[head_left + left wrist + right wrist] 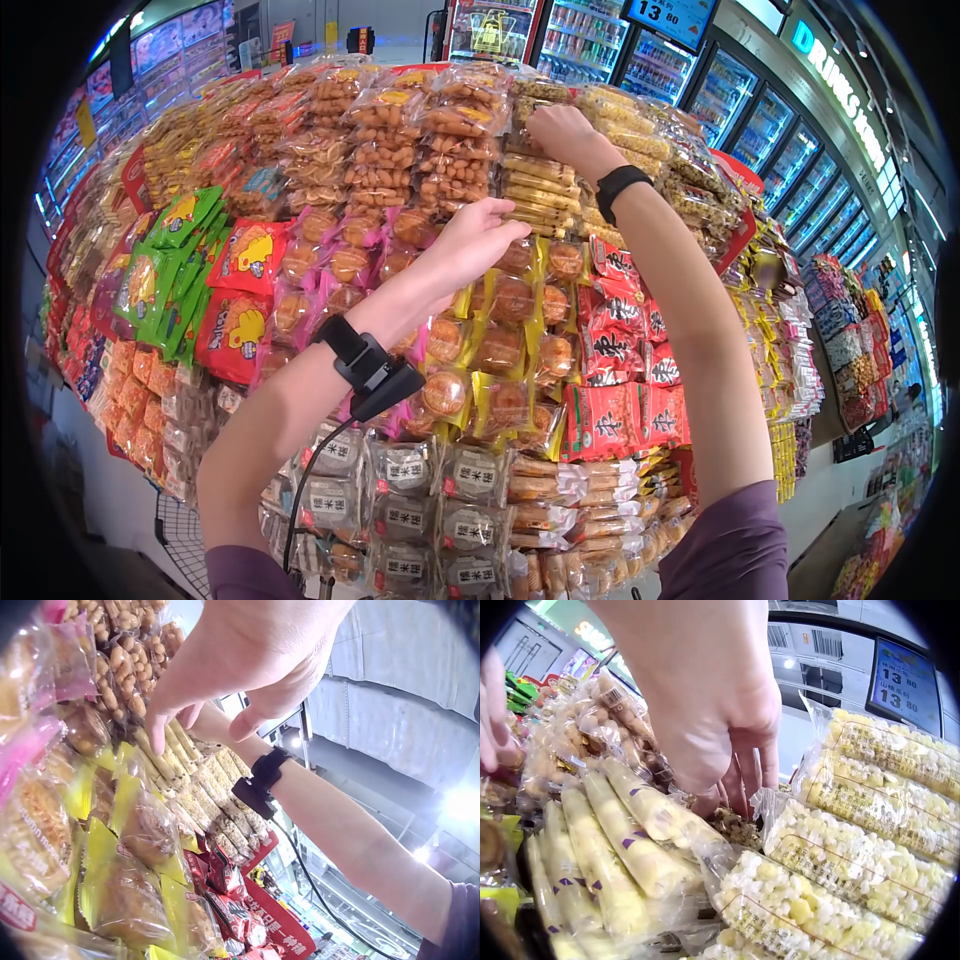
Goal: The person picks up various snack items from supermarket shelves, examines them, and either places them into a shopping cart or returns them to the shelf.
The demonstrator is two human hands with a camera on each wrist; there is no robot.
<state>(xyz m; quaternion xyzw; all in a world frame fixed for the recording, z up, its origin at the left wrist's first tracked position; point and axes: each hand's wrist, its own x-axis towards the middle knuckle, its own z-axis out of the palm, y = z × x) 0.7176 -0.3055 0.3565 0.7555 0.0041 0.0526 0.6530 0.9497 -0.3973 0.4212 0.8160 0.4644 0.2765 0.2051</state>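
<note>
My right hand reaches to the back of the snack display. In the right wrist view its fingers curl down around a dark, grainy wrapped snack bar, whose lower part is hidden among the packs. To one side of it lie pale yellow stick snacks in clear wrap, to the other puffed-grain bars. Over the middle of the display hangs my left hand, its fingers loosely bent and holding nothing. It is nearest to the front ends of the yellow sticks, above yellow-edged cake packs.
Bagged peanut-shaped snacks are heaped behind my left hand. Red packets lie right of the cakes, green bags at the left. Grey-wrapped packs fill the near edge. Drink fridges and a price screen stand beyond.
</note>
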